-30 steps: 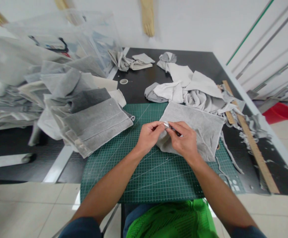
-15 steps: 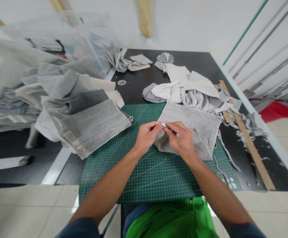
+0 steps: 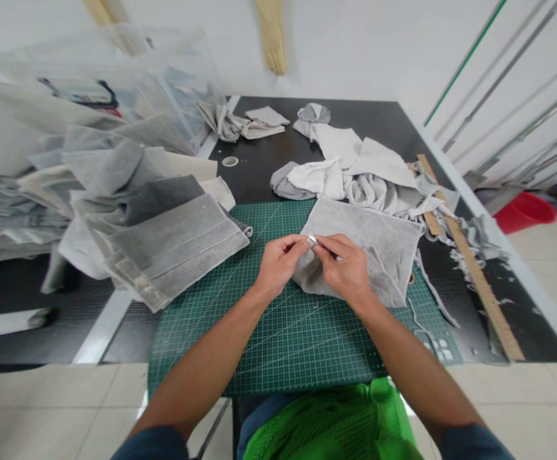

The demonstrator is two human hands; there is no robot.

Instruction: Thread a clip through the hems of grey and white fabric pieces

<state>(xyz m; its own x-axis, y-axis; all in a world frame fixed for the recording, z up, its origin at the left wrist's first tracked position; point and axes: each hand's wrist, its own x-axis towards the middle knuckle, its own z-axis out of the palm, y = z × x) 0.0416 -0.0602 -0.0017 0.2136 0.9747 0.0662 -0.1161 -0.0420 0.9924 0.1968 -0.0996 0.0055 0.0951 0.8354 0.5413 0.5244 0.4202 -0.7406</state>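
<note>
A grey piece of cloth [image 3: 355, 223] lies partly folded on the green cutting mat [image 3: 259, 358]. My left hand [image 3: 281, 262] is closed, pinching the cloth's left edge between thumb and fingers. Close beside it, my right hand [image 3: 345, 263] is closed round a small silvery metal tool [image 3: 312, 241] whose tip shows at the cloth edge. Most of that tool is hidden by the fingers, so its exact kind cannot be made out. The fingertips of both hands nearly touch.
Stacked grey cloth pieces [image 3: 177, 243] overlap the mat's left side. White and grey cloths [image 3: 355, 172] lie crumpled behind. A wooden ruler [image 3: 484, 287] and scraps are at the right. A tape roll [image 3: 230, 161] and a clear bin [image 3: 173, 70] stand further back.
The view has shifted slightly, so everything sits a little further left. Both hands keep their pinch at the cloth edge, with hardly any visible movement.
</note>
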